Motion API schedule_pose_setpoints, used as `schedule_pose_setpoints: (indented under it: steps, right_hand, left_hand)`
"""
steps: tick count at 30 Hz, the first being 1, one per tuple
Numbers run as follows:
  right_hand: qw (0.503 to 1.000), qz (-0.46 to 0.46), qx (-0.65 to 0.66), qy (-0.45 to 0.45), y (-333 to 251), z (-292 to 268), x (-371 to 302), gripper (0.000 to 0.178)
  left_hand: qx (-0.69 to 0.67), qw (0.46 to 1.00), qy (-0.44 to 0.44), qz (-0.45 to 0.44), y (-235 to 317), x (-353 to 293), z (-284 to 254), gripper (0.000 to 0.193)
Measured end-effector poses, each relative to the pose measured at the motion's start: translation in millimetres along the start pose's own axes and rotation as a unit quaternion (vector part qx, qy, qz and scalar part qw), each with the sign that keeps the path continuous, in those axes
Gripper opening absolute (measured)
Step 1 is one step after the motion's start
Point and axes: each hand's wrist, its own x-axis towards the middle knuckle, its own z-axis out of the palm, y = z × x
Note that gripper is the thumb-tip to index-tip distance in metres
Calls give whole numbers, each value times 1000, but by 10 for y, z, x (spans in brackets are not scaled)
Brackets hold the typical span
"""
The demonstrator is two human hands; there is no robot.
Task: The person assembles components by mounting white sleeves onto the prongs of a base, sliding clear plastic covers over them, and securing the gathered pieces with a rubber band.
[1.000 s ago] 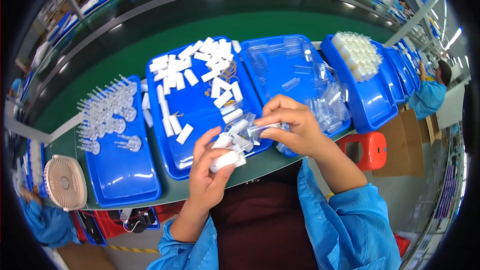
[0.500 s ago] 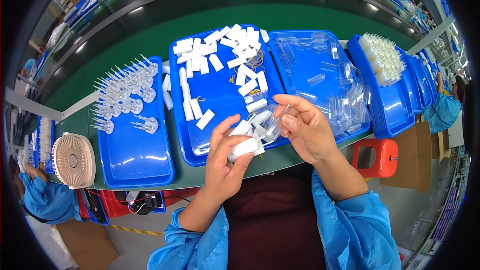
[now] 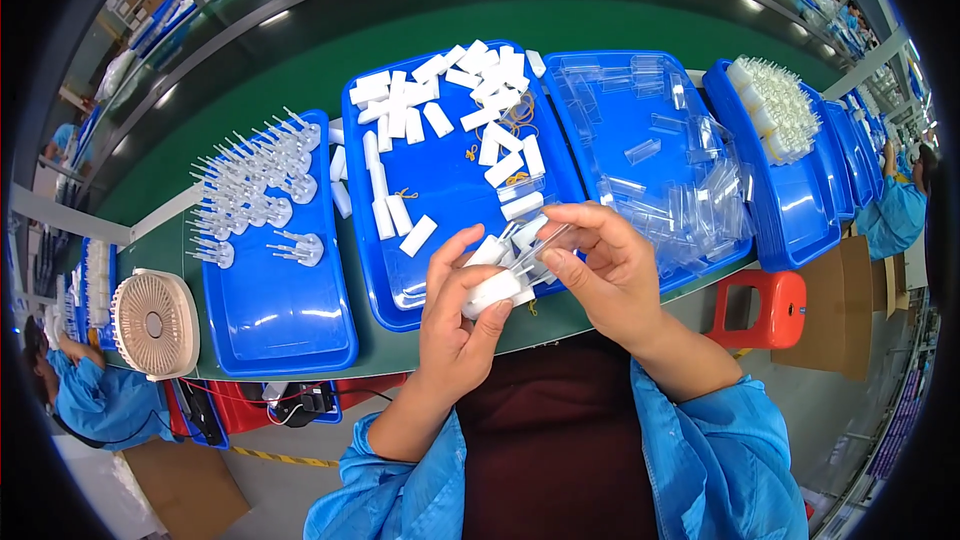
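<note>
left hand (image 3: 455, 325) was closed on a white rounded part (image 3: 492, 292), thumb on the near side, fingers curled around the left and far sides. right hand (image 3: 610, 275) was narrow, thumb and forefinger pinching a clear plastic sleeve (image 3: 552, 243). both were over the near edge of the middle blue tray (image 3: 440, 202).

key relation: sleeve sat just right and far of the white part, long axis slanting from far right to near left, so its near-left end pointed at the part. right hand was at the far-right end, left hand nearer the other. couldn't tell if sleeve and part touched; thin clear edges overlapped there.

around them: loose white blocks (image 3: 437, 120) and rubber bands (image 3: 518, 112) in the middle tray, more clear sleeves (image 3: 690, 215) in the tray to the right, pronged parts (image 3: 255, 185) standing in the left tray (image 3: 285, 320).
</note>
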Motion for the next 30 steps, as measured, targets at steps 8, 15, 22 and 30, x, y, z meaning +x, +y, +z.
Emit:
schedule_pose_setpoints:
  steps: [8,15,22,30]
  right_hand:
    - [980,97,171,7,72,-5,-1,32]
    - [976,80,202,4,100,44,-37,30]
    - [985,49,164,10,119,70,-46,29]
    - [985,47,166,19,135,92,-35,28]
  left_hand:
    - [-3,1000,14,0,0,4,15,22]
    - [-36,998,47,-11,-65,-13,68,19]
    - [-32,997,69,-30,-37,-1,62,16]
    - [-104,990,82,-57,-73,-2,72,15]
